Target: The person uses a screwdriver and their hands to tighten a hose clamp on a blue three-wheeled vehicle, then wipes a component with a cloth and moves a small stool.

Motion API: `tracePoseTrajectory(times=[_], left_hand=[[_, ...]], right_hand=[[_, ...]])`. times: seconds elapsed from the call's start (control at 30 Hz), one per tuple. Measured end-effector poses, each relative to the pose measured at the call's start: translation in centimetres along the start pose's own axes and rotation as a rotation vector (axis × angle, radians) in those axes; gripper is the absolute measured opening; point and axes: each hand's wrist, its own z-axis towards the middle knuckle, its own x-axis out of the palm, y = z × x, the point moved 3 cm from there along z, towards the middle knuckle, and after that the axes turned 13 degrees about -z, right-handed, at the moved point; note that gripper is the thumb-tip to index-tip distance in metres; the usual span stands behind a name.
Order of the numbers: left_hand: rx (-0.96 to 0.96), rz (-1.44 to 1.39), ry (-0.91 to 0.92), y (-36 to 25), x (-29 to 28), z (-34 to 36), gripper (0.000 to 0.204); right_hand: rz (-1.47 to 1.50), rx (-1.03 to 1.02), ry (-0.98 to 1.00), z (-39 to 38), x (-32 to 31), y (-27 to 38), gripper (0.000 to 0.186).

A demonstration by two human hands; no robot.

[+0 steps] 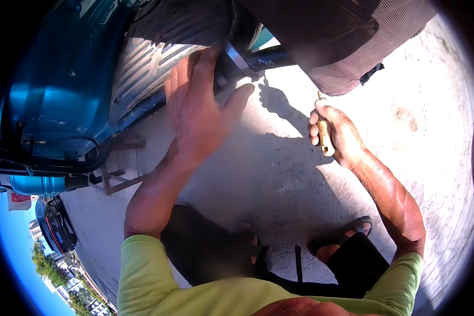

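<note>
My left hand (197, 108) reaches over the edge of a ribbed metal floor panel (142, 79) on a blue vehicle. Its fingers are stretched, with the thumb apart. Right beside the fingertips is a shiny metal strip (238, 59); whether I touch it I cannot tell. My right hand (339, 131) is closed around the yellowish, wood-like handle (326, 141) of a tool, with a hole in its butt end. The tool's working end is mostly hidden, so its kind does not show.
A brown ribbed cover (353, 42) hangs at the top, just beyond my right hand. The vehicle's blue front panel (52, 95) stands at left, above a small metal frame stand (118, 179). Sunlit concrete (421, 137) lies at right. A dark car (55, 224) is parked farther off.
</note>
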Motion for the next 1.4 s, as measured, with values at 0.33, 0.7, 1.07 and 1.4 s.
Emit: tracePoseTrajectory(times=[0.33,0.7,1.07,1.4], left_hand=[[0.06,-0.055,-0.116,0.3,-1.8,-0.1,0.063],[0.107,0.092,-0.255,-0.5,-1.2,0.1,0.069],[0.135,0.113,-0.198,-1.3,-1.0,-0.2,0.078],[0.284,0.093,-0.267,-1.1,-1.6,0.6,0.069]], right_hand=[[0.153,-0.334,0.072,0.1,1.4,8.1,0.044],[0.246,-0.362,0.118,0.5,2.8,10.6,0.031],[0.222,-0.411,0.053,-0.4,3.4,10.4,0.026],[0.216,-0.332,0.039,0.2,3.0,10.3,0.025]])
